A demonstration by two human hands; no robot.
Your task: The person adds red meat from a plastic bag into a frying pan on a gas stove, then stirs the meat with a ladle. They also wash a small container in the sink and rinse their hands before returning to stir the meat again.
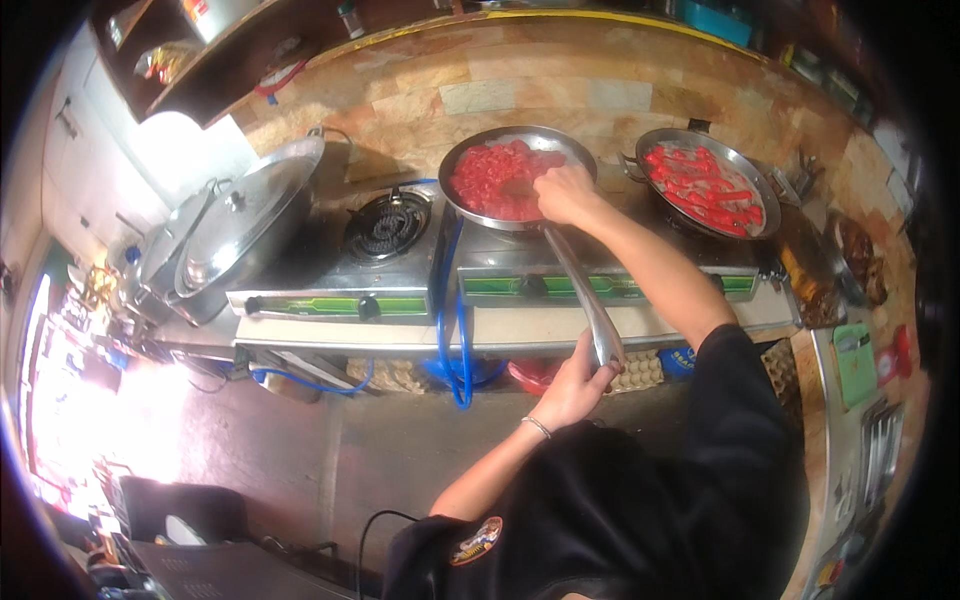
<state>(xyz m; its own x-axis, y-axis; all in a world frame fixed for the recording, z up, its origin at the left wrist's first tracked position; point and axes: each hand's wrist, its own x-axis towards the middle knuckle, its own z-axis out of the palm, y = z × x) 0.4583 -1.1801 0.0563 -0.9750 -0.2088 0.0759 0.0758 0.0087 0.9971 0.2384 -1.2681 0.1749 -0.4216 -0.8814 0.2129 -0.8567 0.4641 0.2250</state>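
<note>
My left hand [574,386] is wrapped around the end of a long metal handle [581,289], which belongs to a steel frying pan [517,223]. Red, raw-looking chopped meat [487,172] covers much of the pan's floor. Over the pan's right side, my right hand [566,193] grips what looks like a spatula [516,187], its blade down in the meat. The fist hides most of that tool's handle. The pan rests on a burner of a two-burner gas stove [487,281].
To the right, a second pan [772,214] holds red sausages [701,187] in liquid. Left are a bare burner [388,225] and a large lidded pot [247,217]. Blue gas hose [441,337] loops over the counter's front edge. A wooden shelf [217,67] overhangs the back left.
</note>
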